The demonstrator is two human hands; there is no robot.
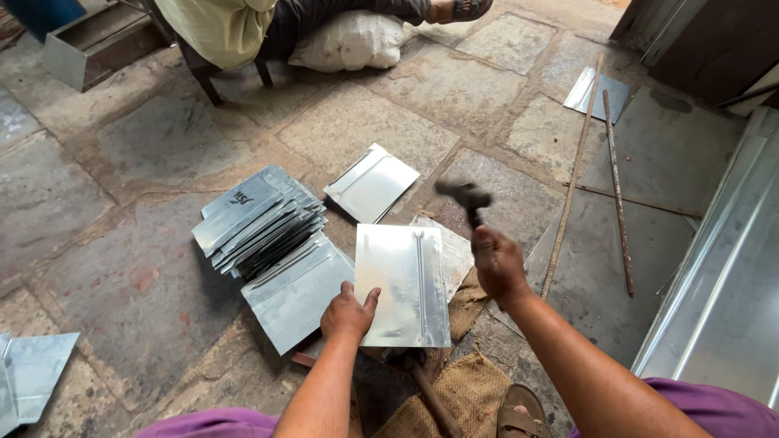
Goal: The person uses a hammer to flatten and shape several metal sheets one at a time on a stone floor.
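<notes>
My left hand [348,312] presses on the near left corner of a shiny rectangular metal sheet [403,284] with a raised seam along its right side. The sheet rests on something dark below it, over burlap sacking [471,388]. My right hand [497,264] grips the handle of a dark hammer [465,195], raised and blurred just right of the sheet.
A stack of several folded metal sheets [258,221] lies to the left, one sheet [296,288] beside it and another [372,183] behind. Two long rods [617,186] lie on the stone floor at right, beside large metal panels [726,276]. A seated person [243,28] is at the top.
</notes>
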